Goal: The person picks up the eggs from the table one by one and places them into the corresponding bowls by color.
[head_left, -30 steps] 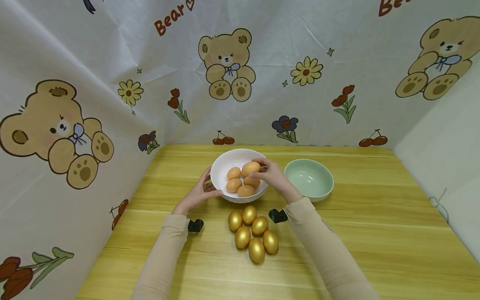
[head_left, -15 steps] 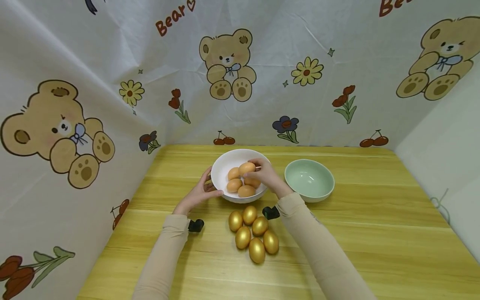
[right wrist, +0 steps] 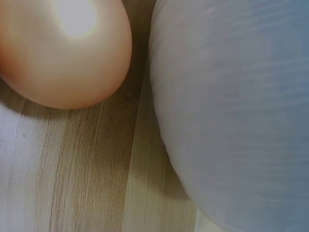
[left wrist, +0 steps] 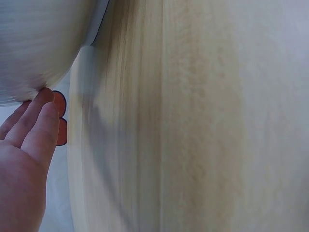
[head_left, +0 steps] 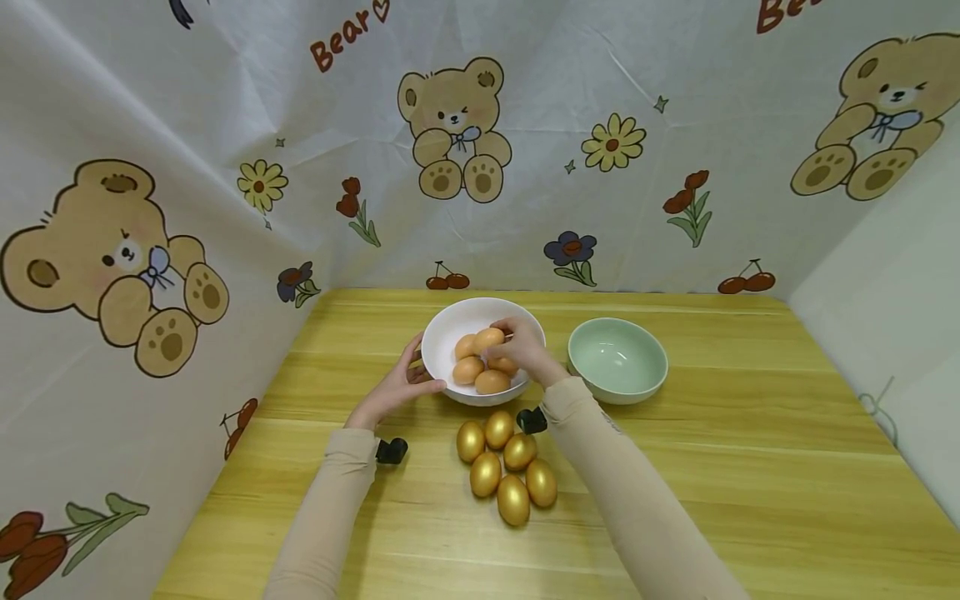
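Brown eggs fill the round white bowl (head_left: pixel 450 329) mid-desk; the right hand (head_left: pixel 519 350) pinches the top brown egg (head_left: pixel 488 339) with curled fingers, while the left hand (head_left: pixel 396 387) steadies the rim, fingers straight. Six shiny golden eggs (head_left: pixel 507 467) wait nearby, and the pale green bowl (head_left: pixel 617 360) holds nothing, so sorting looks barely begun.

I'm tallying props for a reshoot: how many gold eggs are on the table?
6, in one cluster on the wooden table in front of the white bowl: gold eggs at and. None looks hidden.
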Demonstrator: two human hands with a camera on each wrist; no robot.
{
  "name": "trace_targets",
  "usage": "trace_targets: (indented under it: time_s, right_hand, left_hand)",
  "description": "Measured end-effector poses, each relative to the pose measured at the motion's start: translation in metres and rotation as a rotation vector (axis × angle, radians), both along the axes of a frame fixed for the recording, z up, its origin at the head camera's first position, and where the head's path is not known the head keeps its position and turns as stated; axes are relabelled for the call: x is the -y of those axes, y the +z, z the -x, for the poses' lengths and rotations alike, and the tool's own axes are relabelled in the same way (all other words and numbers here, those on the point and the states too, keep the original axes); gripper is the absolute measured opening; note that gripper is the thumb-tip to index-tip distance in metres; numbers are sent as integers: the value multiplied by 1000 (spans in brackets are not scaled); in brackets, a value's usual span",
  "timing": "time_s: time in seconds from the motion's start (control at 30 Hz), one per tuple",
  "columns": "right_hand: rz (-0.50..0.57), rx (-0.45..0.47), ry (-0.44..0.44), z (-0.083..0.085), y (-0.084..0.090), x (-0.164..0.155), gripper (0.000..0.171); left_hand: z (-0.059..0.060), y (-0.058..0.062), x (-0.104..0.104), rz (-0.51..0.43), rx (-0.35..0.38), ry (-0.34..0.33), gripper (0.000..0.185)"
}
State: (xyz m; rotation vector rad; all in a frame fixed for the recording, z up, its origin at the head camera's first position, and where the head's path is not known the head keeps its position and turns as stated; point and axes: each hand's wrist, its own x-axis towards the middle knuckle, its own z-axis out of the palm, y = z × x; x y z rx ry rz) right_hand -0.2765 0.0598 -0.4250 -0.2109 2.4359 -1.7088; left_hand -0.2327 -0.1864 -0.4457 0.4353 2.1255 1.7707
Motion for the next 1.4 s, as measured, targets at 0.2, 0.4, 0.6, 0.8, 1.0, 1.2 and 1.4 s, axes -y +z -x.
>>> trace_targets:
  time_s: [0.2, 0.4, 0.6, 0.8, 1.0, 1.2, 1.4]
  right_hand:
    - [-47, 52, 5, 4, -6, 3, 49]
    - [-101, 63, -2, 5, -8, 7, 49]
    - [-125, 52, 12, 5, -8, 8, 51]
    - [-130, 59, 11, 3, -6, 9, 50]
    - [-136, 52, 5, 0, -3, 11, 50]
    - [-163, 50, 2, 0, -3, 12, 50]
    - [-205, 38, 8, 2, -4, 12, 53]
  left_hand:
    - [1, -2, 1, -1, -16, -1, 96]
    - [1, -1, 0, -9, -8, -6, 97]
    - [0, -1, 0, 1, -6, 3, 97]
    - [12, -25, 3, 19, -40, 39, 99]
    - [13, -27, 4, 19, -39, 45, 99]
    - [6, -11, 3, -7, -14, 15, 99]
    - [6, -12, 3, -13, -15, 15, 98]
